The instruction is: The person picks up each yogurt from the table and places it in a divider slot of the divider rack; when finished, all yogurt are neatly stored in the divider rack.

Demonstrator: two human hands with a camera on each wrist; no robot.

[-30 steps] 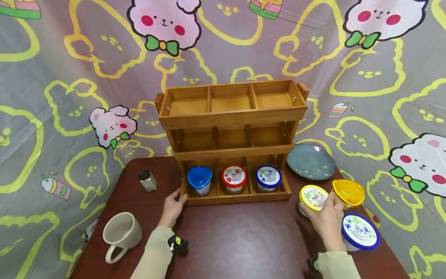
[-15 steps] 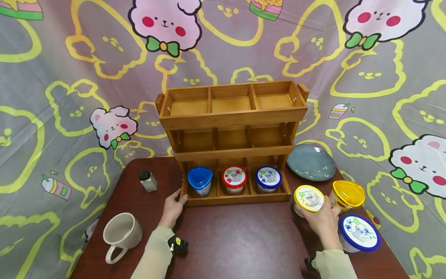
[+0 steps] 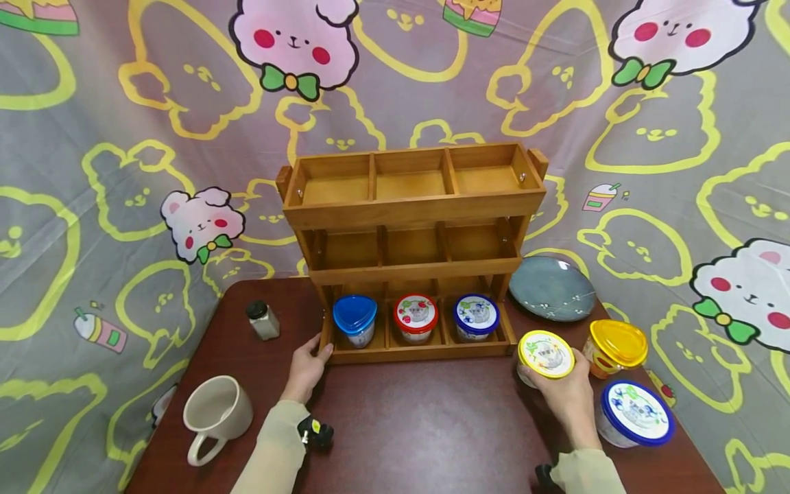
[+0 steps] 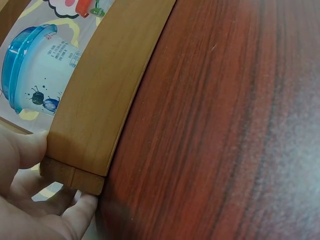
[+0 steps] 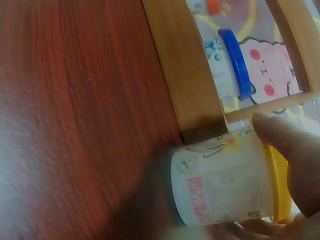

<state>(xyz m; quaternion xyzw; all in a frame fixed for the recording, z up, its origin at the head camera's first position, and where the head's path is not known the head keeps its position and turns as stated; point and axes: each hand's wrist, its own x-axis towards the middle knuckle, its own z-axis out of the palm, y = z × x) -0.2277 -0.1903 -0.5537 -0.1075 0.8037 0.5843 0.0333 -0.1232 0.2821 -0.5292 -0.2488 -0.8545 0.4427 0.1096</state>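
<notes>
The left sleeve (image 3: 271,442) is of pale cream cloth with a slight green tint, and it looks plain. The right sleeve (image 3: 589,473) has the same colour, with soft folds. At the left sleeve's end sits a small black device (image 3: 323,437), which bears a yellow-green mark (image 3: 315,425). At the right one, a black piece (image 3: 544,475) shows partly.

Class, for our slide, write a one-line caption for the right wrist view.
Right fingers grip a yellow-lidded tub beside a wooden rack holding a blue-lidded tub.
</notes>
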